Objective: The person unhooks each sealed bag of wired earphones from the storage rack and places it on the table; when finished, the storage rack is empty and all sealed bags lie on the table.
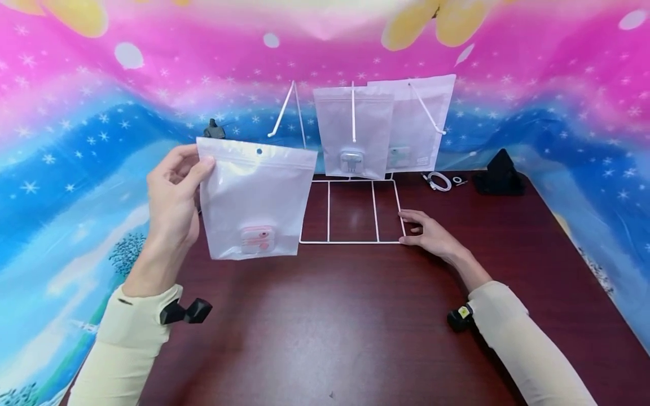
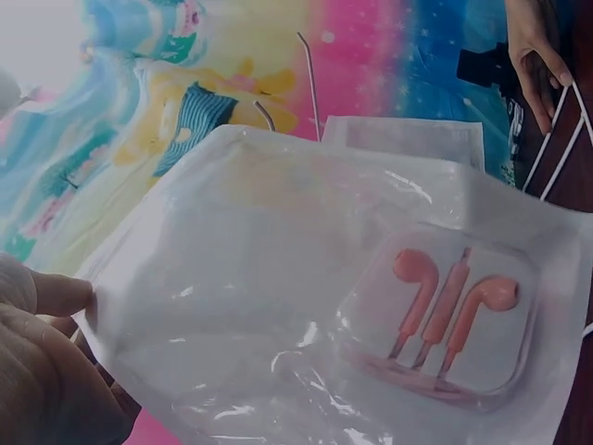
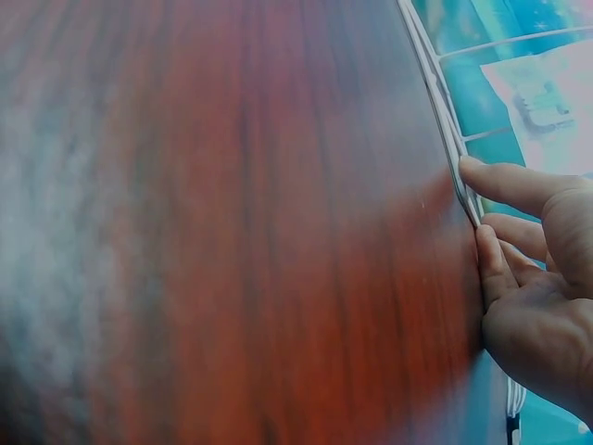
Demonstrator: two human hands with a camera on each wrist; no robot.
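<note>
My left hand (image 1: 172, 197) pinches the upper left corner of a white zip bag (image 1: 254, 197) and holds it upright above the table. A small hang hole shows near the bag's top. Through its clear front in the left wrist view, coral earphones (image 2: 422, 292) lie in a square clear case. At the right front corner of a white wire rack (image 1: 350, 243), my right hand (image 1: 437, 235) grips the base wire between thumb and fingers. A bare hook (image 1: 282, 109) juts from the rack's left side. One bag (image 1: 332, 124) hangs on the middle hook, another (image 1: 431, 115) on the right one.
A coiled white cable (image 1: 440, 181) and a black stand (image 1: 500, 175) sit at the back right of the dark wooden table (image 1: 325, 327). Behind rises a colourful printed cloth (image 1: 325, 56). A dark object (image 1: 214, 129) shows beyond the held bag.
</note>
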